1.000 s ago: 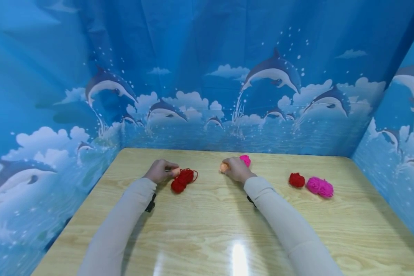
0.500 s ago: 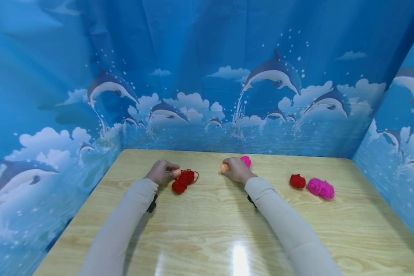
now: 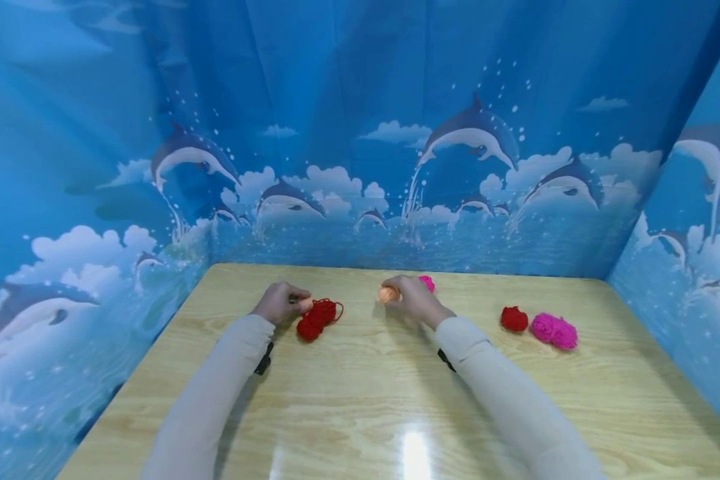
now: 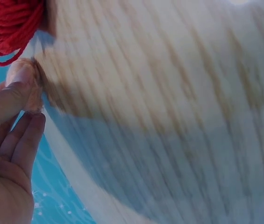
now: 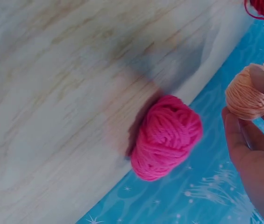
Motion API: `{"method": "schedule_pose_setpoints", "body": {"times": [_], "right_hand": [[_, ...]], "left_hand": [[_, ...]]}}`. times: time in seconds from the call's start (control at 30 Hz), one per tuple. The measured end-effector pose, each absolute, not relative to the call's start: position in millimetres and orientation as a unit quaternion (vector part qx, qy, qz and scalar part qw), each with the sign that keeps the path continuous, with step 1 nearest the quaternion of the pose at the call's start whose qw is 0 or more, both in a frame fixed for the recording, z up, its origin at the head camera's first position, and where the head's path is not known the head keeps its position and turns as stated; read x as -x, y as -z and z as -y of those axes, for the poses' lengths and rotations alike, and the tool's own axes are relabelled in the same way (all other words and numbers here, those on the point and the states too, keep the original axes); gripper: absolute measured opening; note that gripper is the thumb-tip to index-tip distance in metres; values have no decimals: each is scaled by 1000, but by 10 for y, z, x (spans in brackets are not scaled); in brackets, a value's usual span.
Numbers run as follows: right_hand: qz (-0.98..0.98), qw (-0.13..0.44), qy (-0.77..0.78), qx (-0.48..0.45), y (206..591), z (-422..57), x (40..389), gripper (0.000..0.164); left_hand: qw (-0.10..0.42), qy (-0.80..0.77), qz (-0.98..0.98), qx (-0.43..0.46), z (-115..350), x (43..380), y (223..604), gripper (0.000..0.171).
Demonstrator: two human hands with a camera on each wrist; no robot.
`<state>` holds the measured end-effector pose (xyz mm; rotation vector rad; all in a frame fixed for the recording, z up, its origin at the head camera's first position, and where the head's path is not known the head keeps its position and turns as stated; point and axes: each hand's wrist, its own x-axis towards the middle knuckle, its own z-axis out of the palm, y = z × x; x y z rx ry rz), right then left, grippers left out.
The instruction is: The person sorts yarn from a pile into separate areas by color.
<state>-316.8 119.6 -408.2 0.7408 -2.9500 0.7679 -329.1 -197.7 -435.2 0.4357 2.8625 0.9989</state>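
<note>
My left hand (image 3: 280, 303) pinches a small peach ball of yarn (image 4: 32, 95) between thumb and fingers, at the left of the table. Right beside it lies a red skein of yarn (image 3: 315, 321) with a loose loop sticking out. Farther right, my right hand (image 3: 416, 300) holds another peach ball of yarn (image 5: 247, 94), thumb on one side and fingers on the other. A pink skein (image 5: 168, 137) lies just behind that hand, and in the head view the hand partly hides it.
On the right part of the wooden table (image 3: 360, 400) lie a small red ball of yarn (image 3: 514, 319) and a pink skein (image 3: 555, 331) close together. A blue curtain (image 3: 336, 133) printed with dolphins stands along the back and sides.
The right hand has shifted slightly, and more of its peach ball shows now. The left hand keeps its place. The whole head view has tilted a little.
</note>
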Motion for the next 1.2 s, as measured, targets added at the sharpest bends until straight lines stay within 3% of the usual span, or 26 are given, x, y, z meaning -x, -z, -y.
{"method": "schedule_pose_setpoints", "body": {"times": [0.33, 1.2], "right_hand": [[925, 30, -253, -283, 4043, -1273, 2917, 41], [906, 13, -241, -348, 4236, -1357, 2133, 38]], "left_hand": [[41, -321, -935, -144, 1975, 3309, 4353, 35], [44, -323, -933, -153, 1993, 3329, 4379, 33]]}}
